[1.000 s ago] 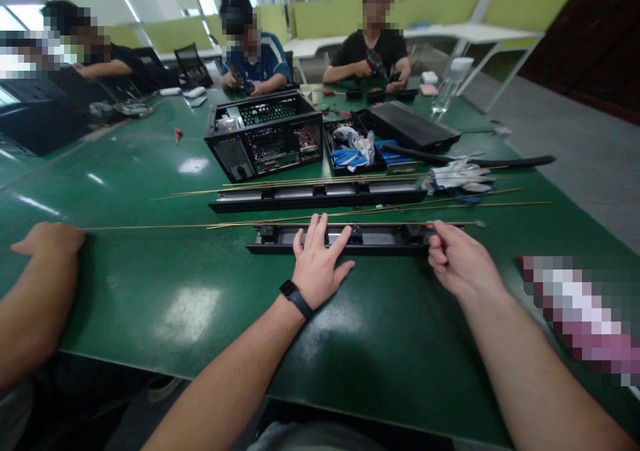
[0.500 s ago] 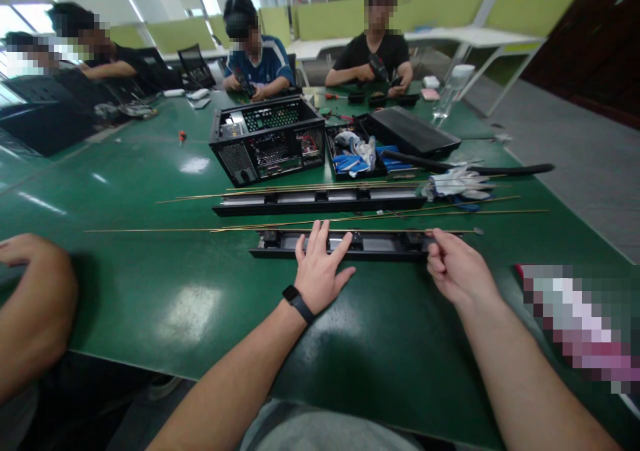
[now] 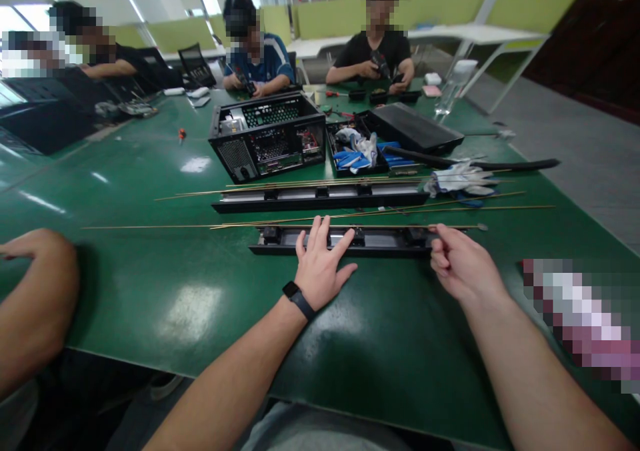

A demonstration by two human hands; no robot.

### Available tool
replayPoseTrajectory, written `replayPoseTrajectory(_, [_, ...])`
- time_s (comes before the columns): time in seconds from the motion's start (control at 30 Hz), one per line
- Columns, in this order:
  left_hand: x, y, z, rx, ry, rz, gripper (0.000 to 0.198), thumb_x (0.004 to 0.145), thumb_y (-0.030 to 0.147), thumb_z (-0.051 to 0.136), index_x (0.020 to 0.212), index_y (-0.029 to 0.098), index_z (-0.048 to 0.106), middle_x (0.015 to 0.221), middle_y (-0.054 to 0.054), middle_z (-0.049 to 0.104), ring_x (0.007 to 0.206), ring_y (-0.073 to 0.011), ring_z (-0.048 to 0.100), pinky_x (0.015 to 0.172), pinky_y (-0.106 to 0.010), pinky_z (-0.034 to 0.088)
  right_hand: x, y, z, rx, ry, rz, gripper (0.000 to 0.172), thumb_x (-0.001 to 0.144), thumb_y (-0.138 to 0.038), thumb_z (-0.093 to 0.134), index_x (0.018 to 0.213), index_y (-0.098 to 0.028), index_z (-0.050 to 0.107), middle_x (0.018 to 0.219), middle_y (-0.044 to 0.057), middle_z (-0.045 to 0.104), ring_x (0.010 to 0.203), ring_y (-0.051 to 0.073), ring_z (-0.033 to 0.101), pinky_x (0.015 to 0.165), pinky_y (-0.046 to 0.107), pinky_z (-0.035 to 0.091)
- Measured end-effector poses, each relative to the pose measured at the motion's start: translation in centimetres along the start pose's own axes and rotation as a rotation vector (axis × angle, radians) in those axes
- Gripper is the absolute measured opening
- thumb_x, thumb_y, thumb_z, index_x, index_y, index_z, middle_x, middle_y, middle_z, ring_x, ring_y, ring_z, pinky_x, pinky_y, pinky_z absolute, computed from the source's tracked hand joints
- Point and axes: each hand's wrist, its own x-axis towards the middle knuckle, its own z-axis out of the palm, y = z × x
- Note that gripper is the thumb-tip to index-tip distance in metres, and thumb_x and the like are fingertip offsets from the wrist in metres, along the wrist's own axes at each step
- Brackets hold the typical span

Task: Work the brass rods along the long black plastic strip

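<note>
My left hand (image 3: 323, 264), with a black watch at the wrist, lies spread over the middle of a long black channel (image 3: 385, 245) with dark blocks inside. At the channel's right end, the thumb and index finger of my right hand (image 3: 453, 257) pinch a thin brass-coloured rod (image 3: 150, 227) that runs left along the channel's far edge and well past it. More thin rods (image 3: 500, 207) lie just behind. Farther back is a second black channel (image 3: 295, 201), with several rods on and beside it.
On the green table (image 3: 125, 284) stand an open black computer case (image 3: 275, 141), a tray of gloves (image 3: 355, 154), white gloves (image 3: 463, 179), a black tube (image 3: 520, 165) and a bottle (image 3: 455, 87). A neighbour's arm (image 3: 40, 297) rests at left; people sit opposite.
My right hand has shifted very slightly right. My left hand stays on the channel. The person in black opposite has moved the tool in their hand a little.
</note>
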Motion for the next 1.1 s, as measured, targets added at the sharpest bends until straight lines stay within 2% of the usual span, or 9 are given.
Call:
replayPoseTrajectory(0.23, [0.06,0.01,-0.24,0.013,-0.004,0.005,0.078,0.109,0.039,0.096,0.183,0.041,0.07,0.205,-0.022,0.045,0.194,-0.0508,0.036,0.149,-0.083,0.034,-0.17,-0.22,0.29,0.021,0.018,0.028,0.026,0.11,-0.034,0.096,0.104,-0.023,0.073,0.066,-0.007,0.061,0.04,0.006,0.045,0.034,0.013,0.03])
replayPoseTrajectory(0.53, [0.07,-0.19,-0.18,0.013,-0.003,0.014,0.079,0.11,0.041,0.095,0.184,0.042,0.068,0.205,-0.022,0.043,0.193,-0.0521,0.036,0.148,-0.083,0.035,-0.08,-0.28,0.24,0.002,0.013,0.022,0.031,0.109,-0.04,0.099,0.105,-0.025,0.073,0.067,-0.007,0.061,0.039,0.007,0.045,0.033,0.014,0.028])
replayPoseTrajectory(0.7, [0.09,-0.11,-0.29,0.012,-0.008,0.011,0.078,0.11,0.04,0.095,0.183,0.04,0.069,0.206,-0.024,0.042,0.194,-0.0522,0.036,0.149,-0.083,0.035,-0.31,-0.52,0.5,0.005,0.038,0.041,0.027,0.113,-0.038,0.095,0.105,-0.024,0.073,0.066,-0.008,0.06,0.039,0.007,0.044,0.032,0.014,0.028])
replayPoseTrajectory(0.9, [0.08,-0.11,-0.3,0.014,-0.005,0.01,0.078,0.11,0.04,0.095,0.184,0.042,0.069,0.206,-0.022,0.042,0.194,-0.0515,0.035,0.149,-0.083,0.035,-0.44,-0.77,0.53,0.012,0.045,0.052,0.025,0.112,-0.034,0.095,0.104,-0.024,0.074,0.067,-0.008,0.06,0.038,0.006,0.042,0.032,0.013,0.028])
replayPoseTrajectory(1.1, [0.18,0.06,-0.58,0.007,-0.026,-0.001,0.079,0.11,0.038,0.097,0.184,0.039,0.069,0.206,-0.027,0.04,0.194,-0.0534,0.034,0.149,-0.085,0.034,0.01,-0.98,-0.11,0.033,0.071,0.042,0.022,0.113,-0.03,0.093,0.104,-0.023,0.074,0.068,-0.008,0.06,0.04,0.005,0.043,0.033,0.013,0.029])
